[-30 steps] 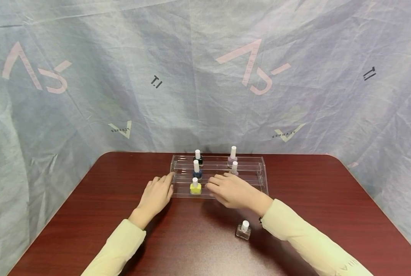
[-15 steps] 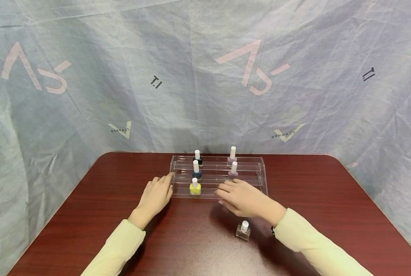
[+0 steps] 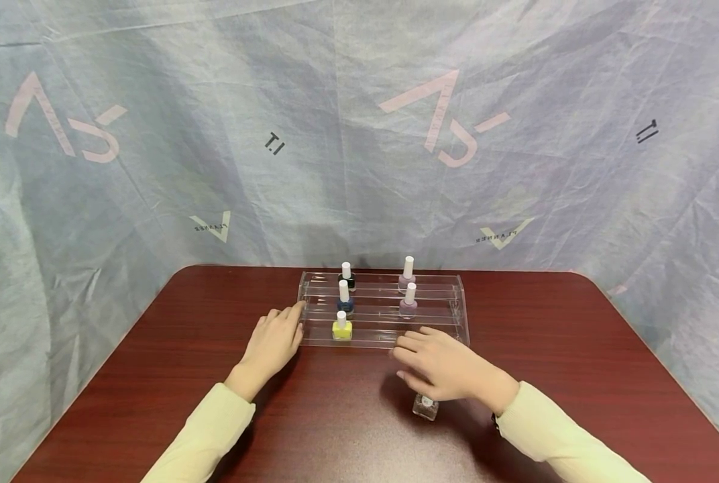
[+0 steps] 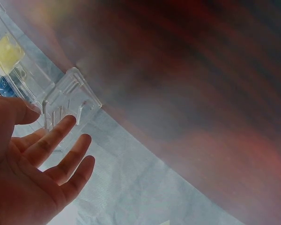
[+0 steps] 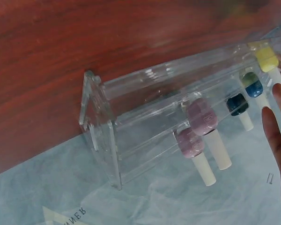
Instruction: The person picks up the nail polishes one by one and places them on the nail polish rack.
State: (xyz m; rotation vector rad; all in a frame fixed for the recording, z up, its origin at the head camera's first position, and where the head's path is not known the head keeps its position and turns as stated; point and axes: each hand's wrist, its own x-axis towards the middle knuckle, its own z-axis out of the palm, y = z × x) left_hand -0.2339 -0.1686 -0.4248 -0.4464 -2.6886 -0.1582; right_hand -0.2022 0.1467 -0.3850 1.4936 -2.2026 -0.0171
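Note:
A clear acrylic tiered rack (image 3: 368, 333) stands on the table. My left hand (image 3: 273, 342) rests at its left end; in the left wrist view the fingers spread loosely against the side panel, thumb near the front edge. The rack bears a yellow nail polish bottle (image 3: 342, 330), a blue one (image 3: 344, 305), a black one (image 3: 349, 281) and two lavender ones (image 5: 202, 116), all white-capped. My right hand (image 3: 443, 363), holding nothing visible, hovers in front of the rack with fingers loosely bent. Below it stands a brownish glitter nail polish bottle (image 3: 425, 408), its cap hidden by the hand.
The dark red wooden table (image 3: 552, 349) stretches out on both sides of the rack. Behind it hangs a grey printed cloth (image 3: 335, 168), close to the table's far edge.
My right hand has drawn back from the rack, toward me and to the right, over the brownish bottle. The front lavender bottle has come into full view. My left hand has stayed in place.

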